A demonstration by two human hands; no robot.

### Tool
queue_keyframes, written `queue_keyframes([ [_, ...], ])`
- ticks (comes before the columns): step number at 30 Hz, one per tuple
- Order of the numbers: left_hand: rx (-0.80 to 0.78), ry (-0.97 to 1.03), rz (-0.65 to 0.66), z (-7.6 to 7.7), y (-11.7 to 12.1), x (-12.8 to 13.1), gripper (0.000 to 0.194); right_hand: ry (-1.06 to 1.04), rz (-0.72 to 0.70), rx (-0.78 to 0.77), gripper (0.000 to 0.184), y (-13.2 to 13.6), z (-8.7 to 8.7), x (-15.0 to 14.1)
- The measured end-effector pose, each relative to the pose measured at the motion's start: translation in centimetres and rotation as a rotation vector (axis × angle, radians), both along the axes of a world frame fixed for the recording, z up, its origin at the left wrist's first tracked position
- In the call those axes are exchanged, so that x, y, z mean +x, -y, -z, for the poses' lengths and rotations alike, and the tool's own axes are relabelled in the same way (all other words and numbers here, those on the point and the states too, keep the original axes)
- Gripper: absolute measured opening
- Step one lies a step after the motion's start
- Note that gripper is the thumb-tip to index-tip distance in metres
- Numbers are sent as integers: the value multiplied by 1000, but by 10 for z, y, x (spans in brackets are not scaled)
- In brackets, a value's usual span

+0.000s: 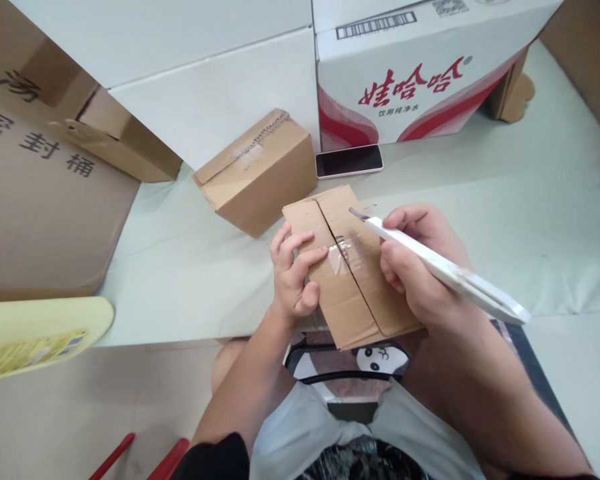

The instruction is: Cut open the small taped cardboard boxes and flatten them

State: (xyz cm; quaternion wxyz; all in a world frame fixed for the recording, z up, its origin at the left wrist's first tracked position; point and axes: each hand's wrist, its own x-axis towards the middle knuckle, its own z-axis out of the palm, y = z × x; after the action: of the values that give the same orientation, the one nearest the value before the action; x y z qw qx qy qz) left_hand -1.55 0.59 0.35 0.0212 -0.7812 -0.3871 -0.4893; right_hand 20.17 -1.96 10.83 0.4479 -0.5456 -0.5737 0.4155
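Note:
A small brown cardboard box (343, 293) lies near the front edge of the covered table, its top flaps meeting at a seam. Clear tape (339, 259) crosses the middle of that seam. My left hand (295, 273) grips the box's left side, with its fingers bent over the top flap. In my right hand (425, 260) is a white utility knife (430, 257), held between thumb and fingers. Its blade is out and points up and left, above the right flap near the far end. The lower fingers of my right hand are partly hidden behind the knife and the hand itself.
A second taped cardboard box (265, 177) stands beyond my left hand. Beside it lies a phone (349, 162), in front of a large white and red carton (405, 93). Big brown cartons (45, 220) stand at the left, near a yellow rounded object (45, 333).

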Motion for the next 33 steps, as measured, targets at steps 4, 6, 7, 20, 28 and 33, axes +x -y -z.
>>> queue_keyframes([
  [4,29,1,-43,-1,-4,-2,49,-24,60,80,23,8,-4,1],
  [6,34,13,-75,0,-8,-5,48,-18,36,91,26,10,-1,3],
  [7,35,21,-93,0,-10,-7,48,4,27,96,28,11,1,4],
  [20,-19,19,-180,-1,-35,-14,54,408,-49,366,13,-15,18,3],
  [28,-225,404,-76,17,-41,-34,57,363,-147,404,17,-17,23,1],
  [33,-500,761,38,23,-61,-37,73,333,-28,553,21,-17,35,-1],
])
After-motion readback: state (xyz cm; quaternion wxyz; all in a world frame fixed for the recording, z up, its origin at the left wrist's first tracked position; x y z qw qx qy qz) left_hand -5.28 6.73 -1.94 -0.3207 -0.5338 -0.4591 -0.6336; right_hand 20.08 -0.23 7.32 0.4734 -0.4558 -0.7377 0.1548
